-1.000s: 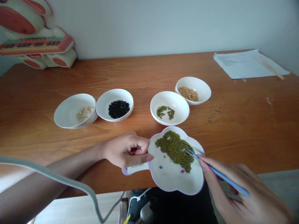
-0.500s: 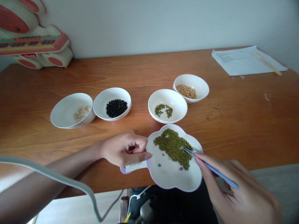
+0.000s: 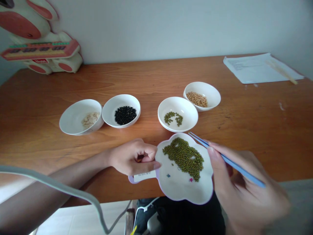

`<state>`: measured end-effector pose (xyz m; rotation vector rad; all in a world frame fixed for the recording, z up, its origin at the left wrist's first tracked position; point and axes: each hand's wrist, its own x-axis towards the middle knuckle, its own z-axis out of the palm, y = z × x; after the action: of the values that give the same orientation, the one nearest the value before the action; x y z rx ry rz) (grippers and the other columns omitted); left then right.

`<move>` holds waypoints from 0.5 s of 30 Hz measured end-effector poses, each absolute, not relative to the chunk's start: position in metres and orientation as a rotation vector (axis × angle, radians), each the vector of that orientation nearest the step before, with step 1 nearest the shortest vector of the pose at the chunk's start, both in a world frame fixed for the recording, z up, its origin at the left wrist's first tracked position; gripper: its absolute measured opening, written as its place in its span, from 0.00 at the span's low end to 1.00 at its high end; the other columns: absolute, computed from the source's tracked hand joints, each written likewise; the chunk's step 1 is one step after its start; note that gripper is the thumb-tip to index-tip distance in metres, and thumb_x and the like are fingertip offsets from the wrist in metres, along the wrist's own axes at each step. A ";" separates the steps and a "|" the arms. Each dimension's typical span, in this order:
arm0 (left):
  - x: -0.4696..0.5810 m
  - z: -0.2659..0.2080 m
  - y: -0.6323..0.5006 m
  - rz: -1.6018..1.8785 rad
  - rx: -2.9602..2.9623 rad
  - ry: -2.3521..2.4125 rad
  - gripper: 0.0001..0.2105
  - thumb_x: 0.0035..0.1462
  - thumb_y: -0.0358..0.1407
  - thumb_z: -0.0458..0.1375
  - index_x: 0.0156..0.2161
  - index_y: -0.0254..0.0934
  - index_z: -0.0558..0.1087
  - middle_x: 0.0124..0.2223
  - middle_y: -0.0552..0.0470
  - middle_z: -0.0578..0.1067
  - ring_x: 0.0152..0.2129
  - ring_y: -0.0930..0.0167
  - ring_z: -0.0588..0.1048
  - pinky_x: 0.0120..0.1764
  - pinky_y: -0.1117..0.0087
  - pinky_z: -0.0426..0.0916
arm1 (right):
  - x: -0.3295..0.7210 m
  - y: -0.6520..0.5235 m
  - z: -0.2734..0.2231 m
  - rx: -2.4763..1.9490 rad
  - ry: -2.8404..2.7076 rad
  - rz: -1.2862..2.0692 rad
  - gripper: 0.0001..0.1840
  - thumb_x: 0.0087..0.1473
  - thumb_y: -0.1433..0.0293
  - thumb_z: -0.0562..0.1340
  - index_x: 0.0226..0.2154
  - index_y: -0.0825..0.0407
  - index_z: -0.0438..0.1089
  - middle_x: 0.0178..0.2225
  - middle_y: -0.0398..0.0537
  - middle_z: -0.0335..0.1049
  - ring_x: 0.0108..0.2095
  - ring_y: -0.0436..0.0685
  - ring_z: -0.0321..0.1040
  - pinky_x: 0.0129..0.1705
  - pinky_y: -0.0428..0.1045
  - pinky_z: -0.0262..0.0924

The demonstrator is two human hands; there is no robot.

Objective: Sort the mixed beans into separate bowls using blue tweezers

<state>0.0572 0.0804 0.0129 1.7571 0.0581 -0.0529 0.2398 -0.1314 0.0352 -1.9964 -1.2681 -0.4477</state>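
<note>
My left hand (image 3: 134,156) grips the short handle of a white flower-shaped dish (image 3: 171,191) with a lilac rim, at the table's front edge. Many mung beans (image 3: 184,155) lie in its upper part. Between thumb and fingers of my right hand (image 3: 244,189) is a pair of blue tweezers (image 3: 234,164). Their tips hover over the dish's far rim, just short of a white bowl (image 3: 163,122) with a few mung beans (image 3: 168,117) in it. Whether the tips pinch a bean is too small to tell.
Behind stands a bowl (image 3: 215,94) of tan beans (image 3: 197,99). Leftward are a bowl (image 3: 106,114) of black beans (image 3: 125,115) and a bowl (image 3: 68,119) with pale flat pieces (image 3: 90,119). A toy figure (image 3: 46,49), papers (image 3: 256,70) and a grey cable (image 3: 73,191) are also around.
My right hand has lifted the tweezers from the beans in the dish and moved their tips away toward the bowl of mung beans. My left hand still holds the dish. The view has shifted slightly.
</note>
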 end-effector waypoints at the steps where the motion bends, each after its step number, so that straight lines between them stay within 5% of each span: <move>1: 0.057 0.013 0.080 -0.050 1.759 0.058 0.20 0.65 0.33 0.59 0.25 0.40 0.53 0.22 0.63 0.56 0.17 0.79 0.54 0.20 0.75 0.49 | 0.239 -0.124 0.034 -1.992 -1.242 -0.477 0.12 0.59 0.72 0.69 0.45 0.43 0.78 0.34 0.41 0.81 0.26 0.51 0.74 0.31 0.49 0.69; 15: 0.058 0.013 0.080 -0.058 1.728 0.062 0.20 0.65 0.32 0.59 0.25 0.40 0.54 0.22 0.63 0.56 0.17 0.79 0.54 0.19 0.76 0.50 | 0.236 -0.161 0.021 -1.913 -1.459 -0.166 0.13 0.58 0.75 0.69 0.47 0.49 0.77 0.36 0.42 0.81 0.32 0.48 0.77 0.37 0.44 0.70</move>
<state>0.0575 0.0798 0.0133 1.7281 0.0619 -0.0583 0.2360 -0.1607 0.0214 -1.9135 -1.4590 -0.1665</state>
